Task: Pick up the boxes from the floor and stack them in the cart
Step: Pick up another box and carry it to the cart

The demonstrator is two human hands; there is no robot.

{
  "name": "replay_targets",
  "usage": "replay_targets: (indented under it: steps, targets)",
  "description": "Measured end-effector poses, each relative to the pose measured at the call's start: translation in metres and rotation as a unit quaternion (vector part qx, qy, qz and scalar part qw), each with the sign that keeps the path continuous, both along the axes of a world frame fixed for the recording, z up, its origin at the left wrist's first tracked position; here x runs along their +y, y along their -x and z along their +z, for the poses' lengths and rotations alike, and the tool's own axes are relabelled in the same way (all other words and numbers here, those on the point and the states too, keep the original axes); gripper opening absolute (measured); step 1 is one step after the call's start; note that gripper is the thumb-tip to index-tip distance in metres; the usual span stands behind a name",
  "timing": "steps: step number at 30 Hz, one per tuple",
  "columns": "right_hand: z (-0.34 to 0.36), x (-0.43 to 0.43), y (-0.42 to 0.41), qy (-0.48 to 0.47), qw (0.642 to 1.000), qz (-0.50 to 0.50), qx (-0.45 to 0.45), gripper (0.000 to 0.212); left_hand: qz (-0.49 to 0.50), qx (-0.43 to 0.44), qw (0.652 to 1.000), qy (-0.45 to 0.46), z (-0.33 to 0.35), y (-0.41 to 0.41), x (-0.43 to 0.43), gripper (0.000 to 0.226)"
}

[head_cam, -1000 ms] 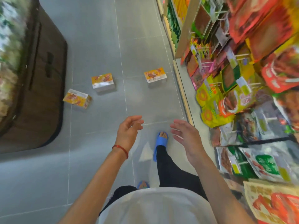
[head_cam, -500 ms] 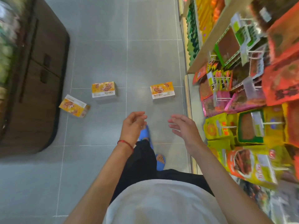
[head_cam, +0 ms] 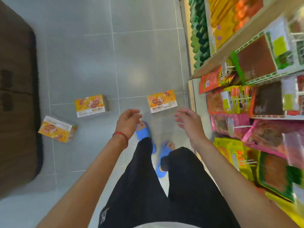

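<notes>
Hovering left hand (head_cam: 129, 122) and right hand (head_cam: 189, 124), fingers (head_cam: 184, 111) loosely curled, empty, near orange-yellow cardboard box (head_cam: 162, 101); risking blue sandal (head_cam: 144, 135) kicking it away.

Three orange-and-yellow boxes lie on the floor (head_cam: 139, 63): a left box (head_cam: 56, 129), a middle box (head_cam: 90, 105) and a right box (head_cam: 162, 101). Two hands show, the left hand (head_cam: 129, 121) and the right hand (head_cam: 189, 123), with one red band (head_cam: 120, 137) and two blue slippers (head_cam: 143, 134). One dark wooden cabinet (head_cam: 16, 96) stands at the left; the packets (head_cam: 230, 124) on the shelf (head_cam: 238, 38) are too many and too blurred to count.
</notes>
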State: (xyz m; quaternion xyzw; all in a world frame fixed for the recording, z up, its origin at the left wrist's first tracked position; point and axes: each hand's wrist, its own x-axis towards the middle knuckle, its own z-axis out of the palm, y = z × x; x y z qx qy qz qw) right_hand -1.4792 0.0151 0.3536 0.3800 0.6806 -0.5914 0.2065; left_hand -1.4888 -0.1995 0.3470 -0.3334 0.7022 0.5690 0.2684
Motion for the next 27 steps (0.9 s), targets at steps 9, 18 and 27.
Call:
replay_targets:
  steps: [9, 18, 27]
  targets:
    - [-0.156, 0.048, 0.077, -0.041, 0.994, 0.046, -0.086, 0.021, -0.001, -0.111, 0.994, 0.009, -0.16, 0.07, 0.027, 0.019]
    - [-0.369, 0.098, 0.115, -0.12, 0.966, 0.188, -0.133, 0.024, -0.067, -0.149, 0.983, 0.079, -0.368, 0.094, 0.069, 0.02]
    - [-0.549, 0.104, 0.179, -0.166, 0.96, 0.202, -0.101, 0.058, -0.053, -0.105, 0.987, 0.105, -0.55, 0.123, 0.077, 0.066]
